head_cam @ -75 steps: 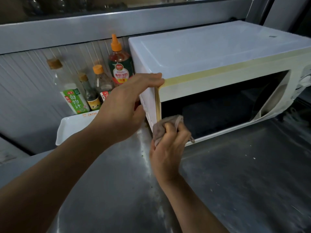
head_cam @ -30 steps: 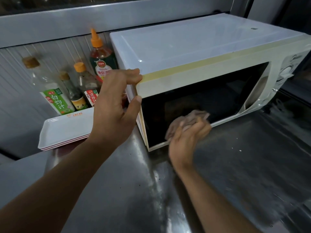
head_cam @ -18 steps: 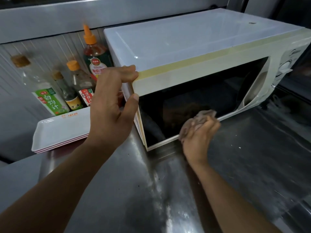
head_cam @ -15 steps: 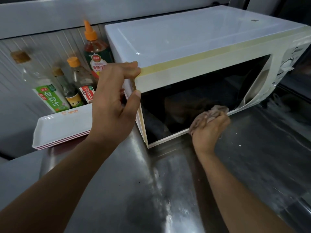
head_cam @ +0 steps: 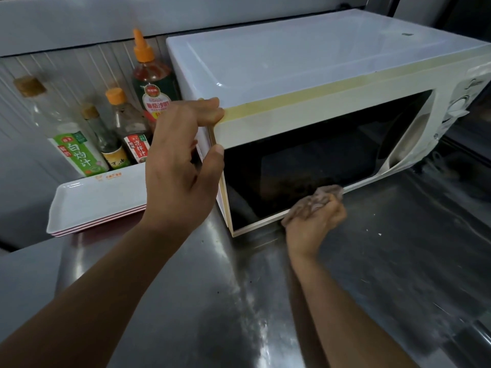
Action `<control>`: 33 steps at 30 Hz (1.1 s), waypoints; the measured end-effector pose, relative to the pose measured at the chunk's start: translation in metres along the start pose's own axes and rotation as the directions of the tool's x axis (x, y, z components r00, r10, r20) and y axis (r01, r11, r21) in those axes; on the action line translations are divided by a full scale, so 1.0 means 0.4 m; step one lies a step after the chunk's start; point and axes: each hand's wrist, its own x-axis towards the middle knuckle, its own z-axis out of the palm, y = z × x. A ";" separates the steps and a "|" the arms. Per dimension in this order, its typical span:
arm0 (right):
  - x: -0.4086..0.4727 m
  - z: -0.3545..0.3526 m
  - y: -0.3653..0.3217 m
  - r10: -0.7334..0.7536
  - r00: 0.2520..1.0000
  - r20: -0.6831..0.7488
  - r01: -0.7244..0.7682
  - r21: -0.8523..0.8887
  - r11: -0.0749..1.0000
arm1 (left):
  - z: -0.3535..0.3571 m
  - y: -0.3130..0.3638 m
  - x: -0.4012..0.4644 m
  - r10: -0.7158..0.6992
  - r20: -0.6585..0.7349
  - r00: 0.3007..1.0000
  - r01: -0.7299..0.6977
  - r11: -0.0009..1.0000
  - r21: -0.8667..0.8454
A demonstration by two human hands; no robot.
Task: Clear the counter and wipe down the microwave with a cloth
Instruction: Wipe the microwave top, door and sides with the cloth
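Note:
A white microwave [head_cam: 305, 65] with a dark glass door stands on the steel counter [head_cam: 186, 301]. My left hand [head_cam: 180, 166] grips its top left front corner, fingers over the top edge and thumb against the door's left side. My right hand [head_cam: 316, 221] holds a bunched brownish cloth [head_cam: 318, 200] and presses it against the lower edge of the door, near its middle.
Several sauce bottles [head_cam: 148, 94] stand against the wall left of the microwave. A stack of white rectangular trays [head_cam: 98, 200] lies in front of them. The control knobs [head_cam: 462, 102] are at the microwave's right end. Bare steel counter lies in front.
My right hand has slid the cloth rightward along the bottom of the door, from its left corner to about the middle. My left hand has kept its grip on the corner.

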 end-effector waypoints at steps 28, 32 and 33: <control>-0.101 -0.003 -0.079 0.203 0.964 0.170 -0.249 0.328 0.911 | -0.030 -0.011 0.015 0.050 0.120 0.991 -0.058 0.996 0.067; -0.202 0.021 -0.110 0.201 0.940 0.274 -0.304 0.409 0.861 | -0.054 -0.014 0.020 0.002 0.186 0.983 -0.012 0.998 0.056; -0.220 0.026 -0.117 0.203 0.938 0.281 -0.307 0.401 0.863 | -0.060 -0.013 0.021 -0.011 0.201 0.980 0.000 0.999 0.054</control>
